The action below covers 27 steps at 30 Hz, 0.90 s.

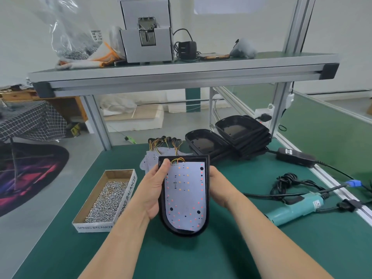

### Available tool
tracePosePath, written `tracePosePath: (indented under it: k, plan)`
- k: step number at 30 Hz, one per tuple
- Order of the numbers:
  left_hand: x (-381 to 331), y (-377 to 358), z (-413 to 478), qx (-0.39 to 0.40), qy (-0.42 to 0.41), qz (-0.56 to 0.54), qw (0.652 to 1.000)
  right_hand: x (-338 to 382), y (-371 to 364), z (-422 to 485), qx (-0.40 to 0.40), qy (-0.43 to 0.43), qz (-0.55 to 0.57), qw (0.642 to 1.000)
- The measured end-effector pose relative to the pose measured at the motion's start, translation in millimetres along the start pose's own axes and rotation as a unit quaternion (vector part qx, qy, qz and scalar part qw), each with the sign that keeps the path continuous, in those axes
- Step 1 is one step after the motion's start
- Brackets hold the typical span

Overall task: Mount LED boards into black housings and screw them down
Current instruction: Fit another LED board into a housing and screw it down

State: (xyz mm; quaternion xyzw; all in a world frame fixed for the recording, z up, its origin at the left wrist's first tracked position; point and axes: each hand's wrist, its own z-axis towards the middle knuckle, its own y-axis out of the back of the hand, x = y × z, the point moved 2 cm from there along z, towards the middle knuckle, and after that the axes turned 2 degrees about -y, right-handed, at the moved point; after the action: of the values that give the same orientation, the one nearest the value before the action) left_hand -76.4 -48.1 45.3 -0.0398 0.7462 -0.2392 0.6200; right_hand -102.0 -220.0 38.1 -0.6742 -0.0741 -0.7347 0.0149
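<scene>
- Black housing [207, 188] is held above the tabletop [221, 250], left hand [153, 190] and right hand [218, 184] curled round its sides, left thumb on the LED board [186, 198] inside.
- Board looks unscrewed: tilting could slide it off its holes.
- Thumb may pinch the wires [178, 159].

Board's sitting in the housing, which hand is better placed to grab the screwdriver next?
Right, probably. The teal screwdriver lies on the mat to the right of the right hand, which only holds the edge of the housing. The left hand grips the other side, thumb on the LED board.
</scene>
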Motion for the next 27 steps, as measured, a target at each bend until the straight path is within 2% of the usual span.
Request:
tracePosePath:
  k: [5,9,12,14,16,17,19,21,23,27]
  plan:
    - [8,5,-2,-0.011,-0.006,-0.028,1.0,2,-3,7,-0.062,0.027,-0.149,0.986]
    - [11,6,-2,-0.018,-0.012,0.015,1.0,-4,0,10,-0.063,-0.014,-0.131,0.989]
    - [10,7,-1,-0.04,-0.021,0.043,0.998,0,5,6,-0.052,0.019,-0.154,0.986]
    - [6,13,1,-0.073,-0.034,0.044,0.996,4,13,4,-0.09,0.024,-0.072,0.993]
    - [4,17,3,-0.1,-0.048,0.049,0.993,3,19,1,-0.108,-0.035,0.037,0.993]
    - [4,17,3,-0.106,-0.053,0.055,0.991,2,20,1,-0.094,-0.056,0.046,0.993]
    - [5,12,3,-0.107,-0.065,0.066,0.99,2,13,1,-0.084,-0.052,-0.061,0.993]
    - [8,4,2,-0.102,-0.072,0.075,0.989,1,7,4,-0.154,-0.027,-0.137,0.978]
    - [8,0,3,-0.097,-0.075,0.079,0.989,-1,5,8,-0.208,-0.02,-0.131,0.969]
    - [5,1,4,-0.086,-0.073,0.074,0.991,-1,1,7,-0.218,-0.018,-0.12,0.968]
